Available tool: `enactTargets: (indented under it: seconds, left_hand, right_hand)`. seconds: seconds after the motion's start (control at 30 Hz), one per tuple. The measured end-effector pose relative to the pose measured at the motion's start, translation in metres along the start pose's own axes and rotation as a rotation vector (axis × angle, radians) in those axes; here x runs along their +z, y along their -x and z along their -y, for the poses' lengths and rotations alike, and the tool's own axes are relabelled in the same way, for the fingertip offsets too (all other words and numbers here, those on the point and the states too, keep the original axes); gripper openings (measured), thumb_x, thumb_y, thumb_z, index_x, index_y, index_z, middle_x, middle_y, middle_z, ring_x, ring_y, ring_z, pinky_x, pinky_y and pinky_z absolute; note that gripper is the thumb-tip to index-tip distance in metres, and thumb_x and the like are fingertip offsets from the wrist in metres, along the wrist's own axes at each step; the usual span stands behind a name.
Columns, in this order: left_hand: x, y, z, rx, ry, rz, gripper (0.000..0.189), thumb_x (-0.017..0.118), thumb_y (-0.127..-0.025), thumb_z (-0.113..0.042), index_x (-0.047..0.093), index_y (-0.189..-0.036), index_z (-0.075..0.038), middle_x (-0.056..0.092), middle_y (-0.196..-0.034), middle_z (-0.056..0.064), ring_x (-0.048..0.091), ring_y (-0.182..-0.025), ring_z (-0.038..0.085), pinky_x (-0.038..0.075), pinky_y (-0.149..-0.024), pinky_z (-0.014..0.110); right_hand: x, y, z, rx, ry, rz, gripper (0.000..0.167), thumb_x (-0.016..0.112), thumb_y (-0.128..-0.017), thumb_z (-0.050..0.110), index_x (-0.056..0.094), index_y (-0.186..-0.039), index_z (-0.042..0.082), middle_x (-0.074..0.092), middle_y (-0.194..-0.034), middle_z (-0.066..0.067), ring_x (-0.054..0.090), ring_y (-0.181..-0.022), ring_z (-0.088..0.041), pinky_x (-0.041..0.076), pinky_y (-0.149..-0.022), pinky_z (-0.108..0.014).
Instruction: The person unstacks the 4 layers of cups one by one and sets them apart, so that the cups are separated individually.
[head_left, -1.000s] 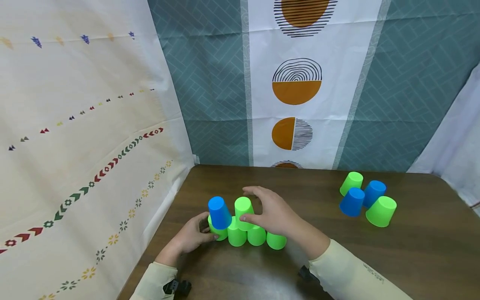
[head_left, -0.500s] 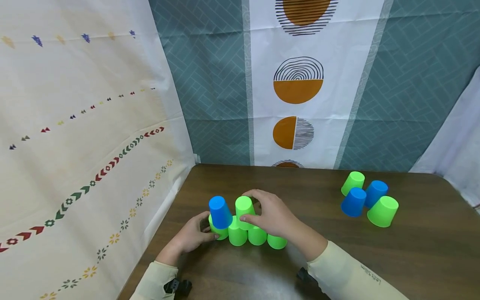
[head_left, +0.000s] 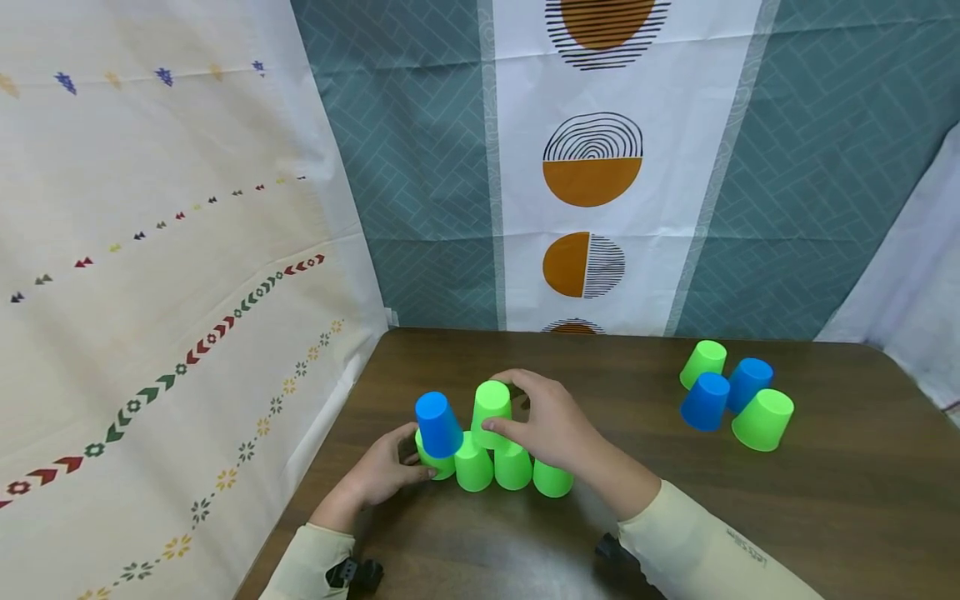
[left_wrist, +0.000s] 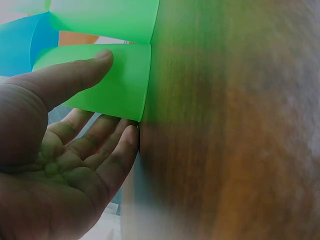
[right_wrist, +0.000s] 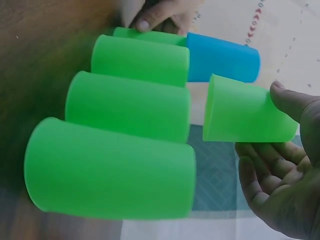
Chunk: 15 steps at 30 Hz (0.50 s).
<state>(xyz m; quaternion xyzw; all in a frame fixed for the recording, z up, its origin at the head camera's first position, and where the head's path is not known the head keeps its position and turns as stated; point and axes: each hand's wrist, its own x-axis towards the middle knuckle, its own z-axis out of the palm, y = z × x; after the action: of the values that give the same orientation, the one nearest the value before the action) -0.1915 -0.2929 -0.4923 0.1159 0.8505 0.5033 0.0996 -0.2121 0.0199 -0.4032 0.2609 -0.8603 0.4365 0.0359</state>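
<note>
Upside-down green cups stand in a row; the second [head_left: 474, 468], third [head_left: 513, 468] and rightmost cup [head_left: 552, 479] are in the head view. A blue cup [head_left: 438, 425] sits upside down on top at the left end. My left hand [head_left: 384, 473] holds the leftmost green cup [left_wrist: 115, 85], thumb on its near side and fingers round the other. My right hand [head_left: 551, 421] grips another green cup [right_wrist: 250, 112] between thumb and fingers. In the right wrist view a small gap parts that cup from the row beneath it.
At the far right of the brown table [head_left: 675, 508] two green cups, one behind [head_left: 703, 365] and one in front [head_left: 762, 421], stand upside down around two blue cups [head_left: 705, 402]. Patterned cloths [head_left: 420, 167] hang behind and at the left side.
My right hand has closed in on the upper green cup and raised it slightly, a little to the right. The left hand and the cups in the row stay put.
</note>
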Motion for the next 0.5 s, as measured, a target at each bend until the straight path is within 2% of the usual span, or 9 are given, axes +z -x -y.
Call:
enactTargets:
  seconds: [0.3, 0.5]
  left_hand:
    - [0.001, -0.002, 0.004, -0.017, -0.026, -0.006, 0.064, 0.086, -0.088, -0.012, 0.056, -0.144, -0.006, 0.062, -0.14, 0.012, 0.051, -0.14, 0.043, 0.046, -0.111, 0.055]
    - [0.001, -0.004, 0.005, -0.018, -0.007, -0.004, 0.064, 0.087, -0.088, -0.013, 0.056, -0.144, -0.006, 0.061, -0.142, 0.012, 0.049, -0.141, 0.042, 0.046, -0.112, 0.054]
  right_hand:
    - [-0.033, 0.01, -0.01, -0.002, -0.042, -0.11, 0.053, 0.091, -0.084, 0.034, 0.067, -0.131, 0.025, 0.069, -0.119, 0.015, 0.063, -0.104, -0.013, 0.058, -0.088, -0.047]
    - [-0.053, 0.022, -0.021, 0.023, -0.037, -0.16, 0.053, 0.09, -0.085, 0.036, 0.066, -0.131, 0.025, 0.07, -0.114, 0.012, 0.064, -0.101, -0.015, 0.059, -0.084, -0.043]
